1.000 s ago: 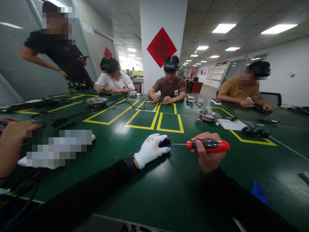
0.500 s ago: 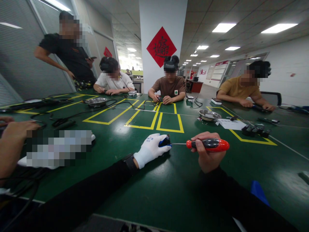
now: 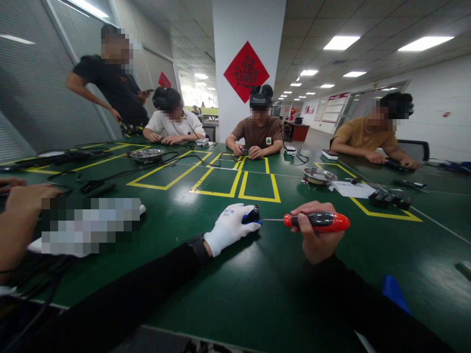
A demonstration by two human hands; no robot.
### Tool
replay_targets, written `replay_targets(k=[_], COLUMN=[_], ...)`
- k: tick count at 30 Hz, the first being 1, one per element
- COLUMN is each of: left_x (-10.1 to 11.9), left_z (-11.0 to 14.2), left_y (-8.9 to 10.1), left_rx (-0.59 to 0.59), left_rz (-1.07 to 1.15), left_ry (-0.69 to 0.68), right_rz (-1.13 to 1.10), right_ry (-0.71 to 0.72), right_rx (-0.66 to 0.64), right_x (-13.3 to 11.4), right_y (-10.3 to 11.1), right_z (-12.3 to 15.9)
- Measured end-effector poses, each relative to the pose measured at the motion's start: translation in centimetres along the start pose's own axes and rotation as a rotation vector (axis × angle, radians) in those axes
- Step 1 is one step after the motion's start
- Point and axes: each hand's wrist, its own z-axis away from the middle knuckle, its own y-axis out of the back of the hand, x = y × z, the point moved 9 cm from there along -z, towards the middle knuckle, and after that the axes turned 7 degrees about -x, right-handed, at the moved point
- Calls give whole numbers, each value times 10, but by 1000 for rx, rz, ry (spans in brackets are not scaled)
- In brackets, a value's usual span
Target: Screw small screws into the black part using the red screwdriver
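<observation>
My left hand (image 3: 231, 225), in a white glove with blue on the finger side, is closed around a small black part with a metal ring-like end (image 3: 256, 212) that points up. Most of that part is hidden by the glove. My bare right hand (image 3: 318, 238) grips a screwdriver (image 3: 327, 221) by its red and black handle. The thin shaft lies level and runs left to the black part, where its tip meets the glove's fingertips. Whether the tip sits in a screw cannot be made out.
Metal bowls (image 3: 319, 174) stand farther back, with a white paper (image 3: 352, 189) and several black parts (image 3: 390, 200) at right. Yellow tape marks the green table (image 3: 235, 304). Co-workers sit opposite; another person's hand (image 3: 29, 201) rests at left. Cables (image 3: 121, 169) cross the left side.
My hands, the black part and the screwdriver stay practically where they were. The standing person at the back left has shifted slightly to the right.
</observation>
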Motion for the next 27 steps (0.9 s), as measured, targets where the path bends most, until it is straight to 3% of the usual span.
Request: replay_targets(k=[27], left_x=[-5], left_z=[-1], left_y=[0], left_rx=[37], left_rz=[15], left_ry=[-9], right_rz=[24], right_ry=[3], right_rx=[-16], right_x=[-4], right_y=[-2], right_z=[-2])
